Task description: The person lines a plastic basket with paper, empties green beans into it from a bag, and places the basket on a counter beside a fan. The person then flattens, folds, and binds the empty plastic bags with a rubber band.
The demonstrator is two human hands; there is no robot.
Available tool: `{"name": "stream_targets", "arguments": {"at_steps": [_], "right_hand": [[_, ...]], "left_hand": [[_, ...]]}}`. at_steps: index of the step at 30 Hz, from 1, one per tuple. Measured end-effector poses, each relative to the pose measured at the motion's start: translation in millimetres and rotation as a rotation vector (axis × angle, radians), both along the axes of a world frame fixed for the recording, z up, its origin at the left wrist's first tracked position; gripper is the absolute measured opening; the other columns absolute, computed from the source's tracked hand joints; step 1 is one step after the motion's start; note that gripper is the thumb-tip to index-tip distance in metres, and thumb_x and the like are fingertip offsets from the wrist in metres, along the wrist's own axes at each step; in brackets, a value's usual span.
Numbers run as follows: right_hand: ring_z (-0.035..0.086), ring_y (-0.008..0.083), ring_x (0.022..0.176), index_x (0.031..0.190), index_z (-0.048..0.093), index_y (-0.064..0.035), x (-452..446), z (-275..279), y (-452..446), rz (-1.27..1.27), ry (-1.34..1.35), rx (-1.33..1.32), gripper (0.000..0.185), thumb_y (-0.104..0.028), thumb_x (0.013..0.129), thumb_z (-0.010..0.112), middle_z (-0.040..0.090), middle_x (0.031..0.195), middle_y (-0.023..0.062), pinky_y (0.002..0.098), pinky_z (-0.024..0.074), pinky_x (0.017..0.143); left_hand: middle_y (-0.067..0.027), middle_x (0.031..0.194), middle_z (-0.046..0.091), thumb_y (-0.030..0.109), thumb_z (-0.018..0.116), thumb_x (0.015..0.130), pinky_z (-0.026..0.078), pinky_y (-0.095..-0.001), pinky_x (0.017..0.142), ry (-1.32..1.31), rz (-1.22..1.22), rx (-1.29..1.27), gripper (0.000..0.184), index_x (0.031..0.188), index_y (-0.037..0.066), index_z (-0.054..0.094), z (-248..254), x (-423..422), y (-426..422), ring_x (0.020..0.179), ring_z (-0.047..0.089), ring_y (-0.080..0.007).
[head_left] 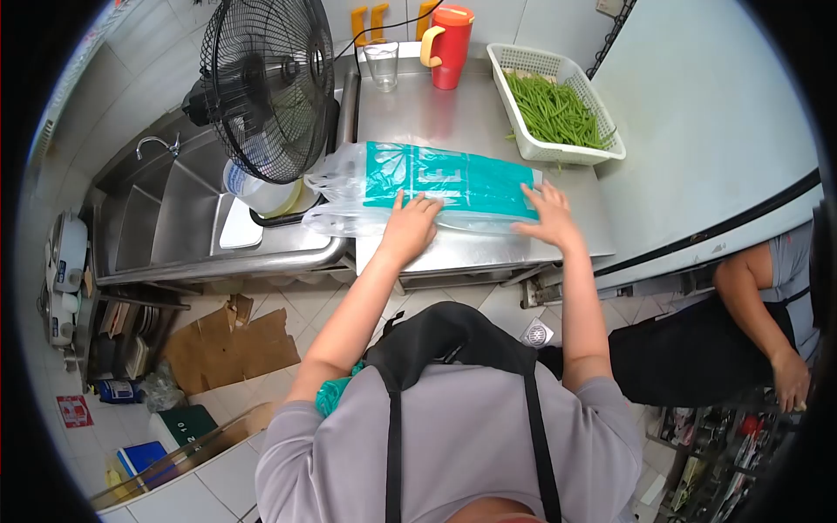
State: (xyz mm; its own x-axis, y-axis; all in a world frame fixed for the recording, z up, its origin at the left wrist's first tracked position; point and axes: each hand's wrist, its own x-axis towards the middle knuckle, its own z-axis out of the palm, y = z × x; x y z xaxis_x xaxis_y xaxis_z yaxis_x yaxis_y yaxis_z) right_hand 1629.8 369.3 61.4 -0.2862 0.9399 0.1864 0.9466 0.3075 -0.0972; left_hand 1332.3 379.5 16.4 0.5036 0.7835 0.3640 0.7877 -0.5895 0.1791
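Note:
A plastic carrier bag [475, 174], see-through with a large turquoise printed panel, lies flattened on the steel counter [418, 118]. Its loose handles spread toward the sink side. My left hand [411, 228] rests on the bag's near edge with fingers stretched out. At the bag's right end, my right hand [551, 216] lies on it with fingers spread. Neither hand grips anything that I can see.
Behind the bag stand a white basket [524, 131] of green beans [554, 109], a red jug [453, 57] and a glass [382, 68]. A black fan [261, 87] and a sink [187, 209] are left. Another person's arm [751, 279] shows at right.

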Motion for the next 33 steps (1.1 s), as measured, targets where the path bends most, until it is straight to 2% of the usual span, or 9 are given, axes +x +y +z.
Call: {"name": "stream_targets", "arguments": {"at_steps": [2, 8, 16, 18, 21, 25, 29, 30, 33], "right_hand": [[0.029, 0.0341, 0.125, 0.131, 0.039, -0.0209, -49.9, 32.0, -1.3, 0.213, 0.213, -0.017, 0.076, -0.035, 0.063, 0.071, 0.033, 0.134, 0.0167, 0.0495, 0.0187, 0.103], [0.056, 0.0308, 0.092, 0.113, 0.054, -0.0123, -91.4, 2.3, 59.4, 0.378, 0.334, 0.047, 0.044, -0.001, 0.071, 0.051, 0.059, 0.102, 0.0141, 0.0398, 0.0463, 0.077], [0.056, 0.0287, 0.086, 0.122, 0.045, -0.0137, -102.4, -29.0, 42.1, 0.406, -0.015, 0.212, 0.050, -0.010, 0.072, 0.051, 0.052, 0.111, 0.0134, 0.0362, 0.0500, 0.064], [0.050, 0.0310, 0.102, 0.122, 0.045, -0.0131, -98.3, -48.1, 20.1, 0.398, -0.035, 0.099, 0.047, -0.011, 0.075, 0.050, 0.048, 0.117, 0.0157, 0.0431, 0.0452, 0.078], [0.043, 0.0327, 0.114, 0.123, 0.044, -0.0135, -88.7, -74.9, 12.5, 0.411, -0.043, 0.130, 0.049, -0.015, 0.076, 0.053, 0.044, 0.123, 0.0175, 0.0485, 0.0356, 0.091], [0.039, 0.0339, 0.117, 0.123, 0.045, -0.0107, -81.7, -28.1, -16.9, 0.412, -0.159, -0.035, 0.049, -0.021, 0.076, 0.057, 0.041, 0.126, 0.0184, 0.0488, 0.0317, 0.095], [0.029, 0.0331, 0.125, 0.126, 0.042, -0.0108, -66.9, 3.3, -7.9, 0.249, 0.465, -0.459, 0.050, -0.032, 0.083, 0.053, 0.040, 0.128, 0.0190, 0.0533, 0.0224, 0.100], [0.020, 0.0310, 0.130, 0.132, 0.034, -0.0141, -67.9, -3.5, 1.1, 0.147, 0.313, -0.649, 0.054, -0.038, 0.085, 0.048, 0.032, 0.135, 0.0171, 0.0548, 0.0152, 0.102], [0.017, 0.0291, 0.131, 0.135, 0.030, -0.0155, -76.5, -55.4, -7.3, 0.058, 0.079, -0.389, 0.053, -0.039, 0.088, 0.041, 0.025, 0.140, 0.0138, 0.0541, 0.0138, 0.103]], "left_hand": [[-0.0040, 0.106, 0.057, 0.012, 0.061, 0.070, 0.023, -0.0511, 0.101, -0.073, -0.034, 0.046, 0.037, 0.107, 0.011, 0.055, 17.9, 3.4, 6.8, 0.108, 0.049, -0.0236], [-0.0073, 0.085, 0.056, 0.002, 0.060, 0.066, 0.041, -0.0413, 0.076, -0.431, -0.352, 0.259, 0.020, 0.084, 0.007, 0.055, 23.7, 27.3, -8.6, 0.083, 0.054, -0.0251], [-0.0162, 0.107, 0.053, 0.027, 0.055, 0.079, 0.042, -0.0383, 0.081, -0.100, 0.018, -0.139, 0.037, 0.106, 0.001, 0.054, -22.3, 46.6, -18.0, 0.101, 0.048, -0.0309], [-0.0159, 0.086, 0.056, 0.022, 0.056, 0.078, 0.045, -0.0369, 0.077, -0.089, -0.024, -0.501, 0.029, 0.096, 0.000, 0.058, 20.5, 49.3, -41.9, 0.089, 0.052, -0.0316], [-0.0156, 0.077, 0.055, 0.019, 0.054, 0.079, 0.045, -0.0367, 0.076, -0.453, 0.046, -0.066, 0.023, 0.092, 0.000, 0.059, 33.3, 51.1, -40.9, 0.085, 0.054, -0.0322], [-0.0178, 0.105, 0.056, 0.018, 0.049, 0.083, 0.038, -0.0414, 0.090, -0.251, 0.284, 0.076, 0.026, 0.101, 0.002, 0.058, -1.5, 52.5, -4.1, 0.107, 0.046, -0.0373], [-0.0224, 0.138, 0.023, 0.045, 0.062, 0.071, 0.014, -0.0590, 0.099, -0.014, 0.389, -0.607, 0.074, 0.130, 0.007, 0.037, 2.2, 41.7, -11.1, 0.127, 0.012, -0.0475], [-0.0231, 0.142, 0.008, 0.055, 0.068, 0.059, 0.006, -0.0611, 0.100, 0.001, 0.362, -0.727, 0.101, 0.137, 0.009, 0.023, 2.5, 39.8, -9.8, 0.129, 0.000, -0.0461], [-0.0248, 0.141, 0.009, 0.055, 0.070, 0.057, 0.007, -0.0608, 0.100, 0.164, 0.358, -0.722, 0.105, 0.137, 0.009, 0.021, 14.5, 32.4, -3.6, 0.129, 0.001, -0.0466]]}}
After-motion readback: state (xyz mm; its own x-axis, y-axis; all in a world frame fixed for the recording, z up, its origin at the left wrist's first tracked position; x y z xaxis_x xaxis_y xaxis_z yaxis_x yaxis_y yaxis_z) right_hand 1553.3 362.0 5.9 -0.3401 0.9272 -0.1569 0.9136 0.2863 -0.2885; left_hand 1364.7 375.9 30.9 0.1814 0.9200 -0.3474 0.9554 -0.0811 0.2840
